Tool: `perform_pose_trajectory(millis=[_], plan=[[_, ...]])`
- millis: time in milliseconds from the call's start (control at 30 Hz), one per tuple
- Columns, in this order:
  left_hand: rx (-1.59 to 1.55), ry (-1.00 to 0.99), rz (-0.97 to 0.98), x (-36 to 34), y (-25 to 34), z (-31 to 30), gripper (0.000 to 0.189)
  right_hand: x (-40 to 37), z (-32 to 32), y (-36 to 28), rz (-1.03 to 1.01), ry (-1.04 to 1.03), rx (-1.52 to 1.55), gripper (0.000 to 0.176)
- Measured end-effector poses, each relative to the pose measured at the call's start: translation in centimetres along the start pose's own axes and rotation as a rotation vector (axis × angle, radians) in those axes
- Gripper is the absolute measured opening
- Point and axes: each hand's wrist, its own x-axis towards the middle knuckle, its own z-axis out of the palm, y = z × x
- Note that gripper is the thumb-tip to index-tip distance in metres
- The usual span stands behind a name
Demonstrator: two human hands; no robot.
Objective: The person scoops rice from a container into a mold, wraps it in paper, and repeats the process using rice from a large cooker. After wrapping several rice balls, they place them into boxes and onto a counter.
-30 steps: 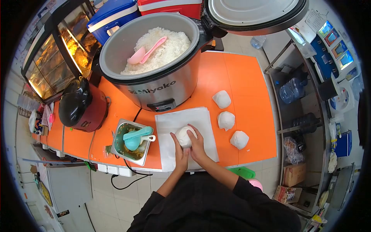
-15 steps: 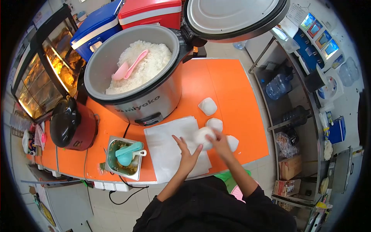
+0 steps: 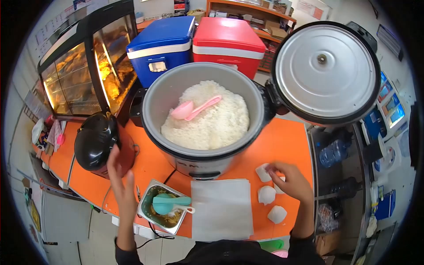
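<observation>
Since the earlier frame, the white bundle (image 3: pixel 279 184) that was in the right hand (image 3: pixel 292 180) has gone down among the other three, and the left hand (image 3: pixel 125 192) has moved out to the left.

In the head view, four wrapped bundles now lie near the right edge of the table (image 3: pixel 287 137). The right hand hangs over them, thumb and fingers apart, partly hiding the newly placed one; whether it touches any cannot be told. The left hand is open and empty, fingers raised in front of the small dark red cooker (image 3: pixel 125 148). The hands are well apart.

The paper sheets (image 3: pixel 221 210) lie flat by the near edge, between the bundles and the metal tray (image 3: pixel 159 225), where a teal scoop (image 3: pixel 164 205) rests on the food. Behind them stands the big rice pot (image 3: pixel 198 166), a pink ladle (image 3: pixel 183 110) lying on its rice (image 3: pixel 221 130).

A good release here likely means spreading the fingers fully and lifting straight up, so the paper neither snags nor opens and the neighbouring bundles stay put.
</observation>
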Motion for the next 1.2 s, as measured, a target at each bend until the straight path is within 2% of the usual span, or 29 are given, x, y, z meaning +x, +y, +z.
perform_pose_trajectory(millis=[67,100,133,167,233,267,333,467,533,667,700,767,800,867,900,1000,1067,1100,1133,1167,1200], plan=[[0.006,0.002,0.020,4.6,-0.9,-0.5,0.047,4.7,0.3,-7.3,-0.424,0.164,-0.215,0.013],[-0.068,-0.029,-0.032,6.7,-1.4,-0.2,0.044,8.4,1.0,-8.9,-0.592,0.209,-0.398,0.011],[-0.145,-0.059,-0.079,8.9,-2.2,0.2,0.041,12.9,2.4,-9.5,-0.706,0.197,-0.432,0.012],[-0.063,-0.030,0.049,11.3,-4.8,0.8,0.038,18.1,4.2,-9.4,-0.614,0.084,-0.626,0.014],[0.227,-0.007,0.068,14.8,-7.4,2.0,0.040,26.7,7.2,-7.8,-0.548,-0.132,-0.857,0.018],[0.225,0.004,0.079,15.7,-8.9,2.5,0.040,30.1,8.8,-6.4,-0.504,-0.249,-0.912,0.020],[0.033,-0.068,-0.028,17.8,-11.7,3.5,0.041,34.6,11.2,-3.9,-0.394,-0.390,-0.954,0.028],[-0.133,-0.194,-0.112,18.6,-12.3,3.5,0.041,35.1,11.9,-3.8,-0.361,-0.475,-1.098,0.032],[-0.190,-0.294,-0.216,19.1,-12.2,3.3,0.043,34.9,11.8,-3.8,-0.584,-0.406,-1.229,0.031],[-0.105,-0.245,-0.287,20.9,-12.6,4.6,0.051,34.0,8.2,-5.5,-0.613,-0.288,-1.269,0.024],[-0.025,-0.187,-0.292,21.0,-12.7,5.3,0.050,32.9,6.4,-7.0,-0.599,-0.219,-1.242,0.023],[0.266,-0.107,-0.179,21.3,-15.0,6.1,0.048,30.7,3.3,-8.9,-0.617,-0.134,-1.315,0.024],[0.257,-0.106,-0.183,21.2,-14.6,6.3,0.048,29.9,1.9,-9.1,-0.615,-0.140,-1.323,0.024],[-0.006,-0.026,-0.347,20.9,-13.7,6.1,0.043,28.3,-0.1,-9.3,-0.639,-0.131,-1.511,0.029],[-0.009,-0.022,-0.349,20.9,-14.0,5.9,0.043,27.7,-0.2,-8.6,-0.643,-0.133,-1.514,0.029],[0.025,-0.117,-0.314,21.1,-15.6,5.6,0.037,26.3,1.9,-7.0,-0.416,-0.316,-1.280,0.030],[0.090,-0.095,-0.309,20.9,-15.3,5.7,0.039,28.3,3.5,-4.9,-0.471,-0.306,-1.278,0.029],[0.130,-0.081,-0.338,20.9,-14.9,5.8,0.040,29.0,3.8,-4.9,-0.519,-0.298,-1.275,0.029],[0.125,-0.066,-0.338,21.1,-14.7,5.9,0.040,29.8,3.9,-5.0,-0.500,-0.145,-1.239,0.019],[0.129,-0.059,-0.355,21.2,-14.9,6.0,0.041,30.5,4.0,-5.7,-0.510,-0.149,-1.243,0.019],[0.137,-0.060,-0.374,21.0,-14.9,6.0,0.042,31.4,4.3,-6.2,-0.490,-0.062,-1.260,0.016]])
